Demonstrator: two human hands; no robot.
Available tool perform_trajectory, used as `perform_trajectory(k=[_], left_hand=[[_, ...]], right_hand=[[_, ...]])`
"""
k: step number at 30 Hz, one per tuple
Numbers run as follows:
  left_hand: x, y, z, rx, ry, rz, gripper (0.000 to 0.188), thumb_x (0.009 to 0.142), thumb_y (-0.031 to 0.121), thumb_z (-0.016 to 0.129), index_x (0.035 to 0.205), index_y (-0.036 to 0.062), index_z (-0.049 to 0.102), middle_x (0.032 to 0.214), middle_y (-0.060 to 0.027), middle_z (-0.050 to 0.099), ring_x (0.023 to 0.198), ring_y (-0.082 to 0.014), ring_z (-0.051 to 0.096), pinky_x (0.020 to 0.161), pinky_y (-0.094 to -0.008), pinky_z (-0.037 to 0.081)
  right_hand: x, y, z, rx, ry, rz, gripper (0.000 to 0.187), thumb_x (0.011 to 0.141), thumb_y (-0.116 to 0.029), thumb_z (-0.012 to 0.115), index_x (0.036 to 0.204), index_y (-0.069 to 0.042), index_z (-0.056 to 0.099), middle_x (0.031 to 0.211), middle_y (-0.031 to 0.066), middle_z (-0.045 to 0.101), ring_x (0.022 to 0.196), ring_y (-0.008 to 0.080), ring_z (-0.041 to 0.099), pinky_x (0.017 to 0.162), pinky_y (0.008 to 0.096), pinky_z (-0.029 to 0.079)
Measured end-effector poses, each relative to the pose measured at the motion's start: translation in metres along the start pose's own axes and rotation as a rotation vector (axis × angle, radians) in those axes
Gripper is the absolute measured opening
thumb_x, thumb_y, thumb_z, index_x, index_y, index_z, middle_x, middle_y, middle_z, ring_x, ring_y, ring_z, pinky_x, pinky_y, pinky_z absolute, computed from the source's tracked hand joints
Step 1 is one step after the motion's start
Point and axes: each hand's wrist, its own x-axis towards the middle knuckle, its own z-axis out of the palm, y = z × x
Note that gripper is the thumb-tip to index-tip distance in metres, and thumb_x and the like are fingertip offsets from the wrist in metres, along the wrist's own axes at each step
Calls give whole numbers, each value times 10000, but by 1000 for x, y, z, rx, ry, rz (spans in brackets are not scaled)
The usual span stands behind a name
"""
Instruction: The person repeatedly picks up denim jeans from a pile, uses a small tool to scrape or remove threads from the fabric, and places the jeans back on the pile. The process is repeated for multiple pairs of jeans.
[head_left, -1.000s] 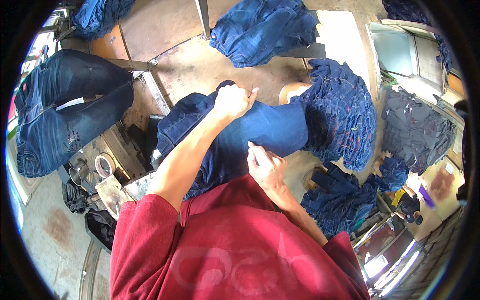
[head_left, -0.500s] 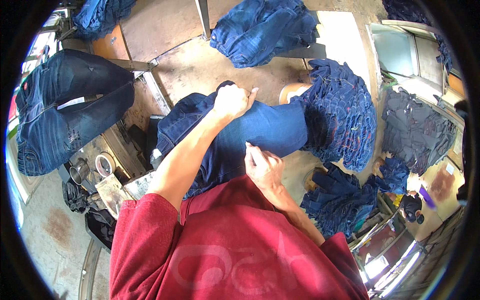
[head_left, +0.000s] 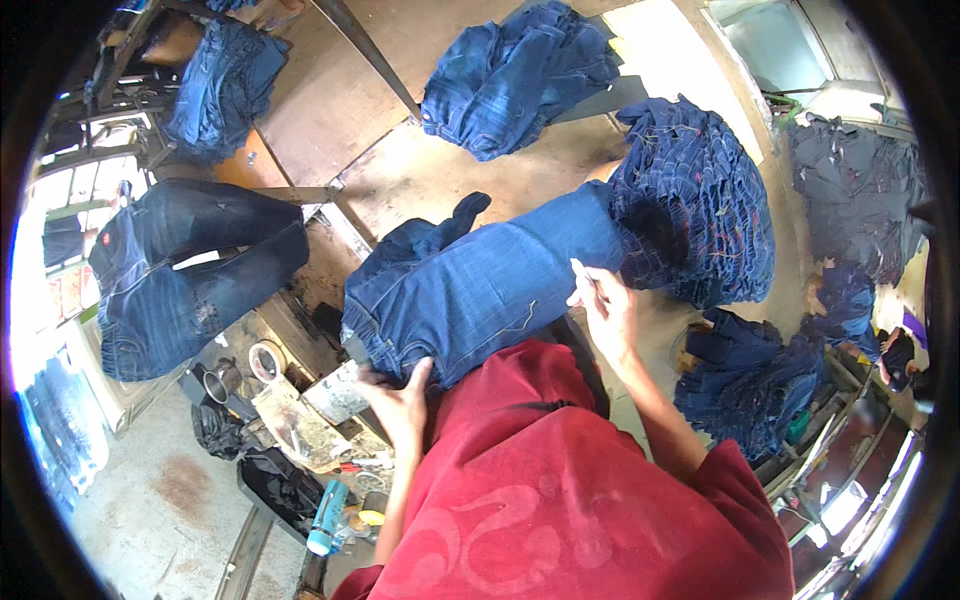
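Note:
A leg of blue jeans (head_left: 490,290) lies drawn out flat in front of me, with the rest of the pair bunched at its left end. At the near left edge of this denim is my left hand (head_left: 402,400), thumb and fingers apart, touching the cloth. My right hand (head_left: 608,312) is over the near right part of the leg. Its fingers are pinched on a small white stick (head_left: 577,268), whose tip points toward the denim. A short pale line runs on the cloth to the left of that hand.
Dark jeans (head_left: 200,280) hang spread at the left. A thick stack of jeans (head_left: 700,200) stands at the right, and a folded heap (head_left: 515,80) lies beyond. Tape rolls (head_left: 267,360) and a turquoise bottle (head_left: 328,515) are at the lower left. Another person (head_left: 897,358) is far right.
My left hand has come from the far edge of the jeans down to their near left end. My right hand has moved right and up along the leg. The view has shifted.

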Motion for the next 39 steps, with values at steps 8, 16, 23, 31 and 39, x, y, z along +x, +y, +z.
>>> perform_trajectory(k=[8,16,23,31,39], left_hand=[[3,10,-1,-897,-587,-283,484,979,185,809,1399,38,618,1283,-115,736,1157,-292,718,1056,-470,568],[30,124,77,-183,-510,-82,1327,770,484,973,1651,-176,232,1651,-351,423,1551,-350,442,1288,-428,325],[-5,63,69,-404,-496,-248,577,813,167,948,1240,-130,700,1141,-185,785,962,-257,774,943,-384,607],[-11,73,73,-1030,-672,-724,405,1058,271,671,1345,-12,652,1311,-211,740,1195,-358,719,1092,-501,566],[-6,71,40,-872,-811,-434,433,1030,218,755,1377,-19,649,1315,-160,756,1171,-294,747,1079,-467,584]], right_hand=[[-15,-3,-5,-1,-70,-153,171,1123,-129,588,1251,-37,653,887,72,760,780,163,748,714,318,584],[-38,4,-35,-98,-174,-43,185,1116,-163,594,1277,-85,642,891,95,761,781,235,767,725,385,591],[-44,0,-51,-144,-59,-98,160,1110,-187,612,1233,-105,670,899,129,759,818,312,784,722,417,585],[-40,-4,-43,-69,-72,-88,154,1103,-169,635,1228,-85,664,1014,165,787,838,316,786,734,413,580],[-46,-15,-33,-105,-40,-119,166,1103,-175,630,1254,-108,622,906,161,753,785,346,764,684,458,561]])
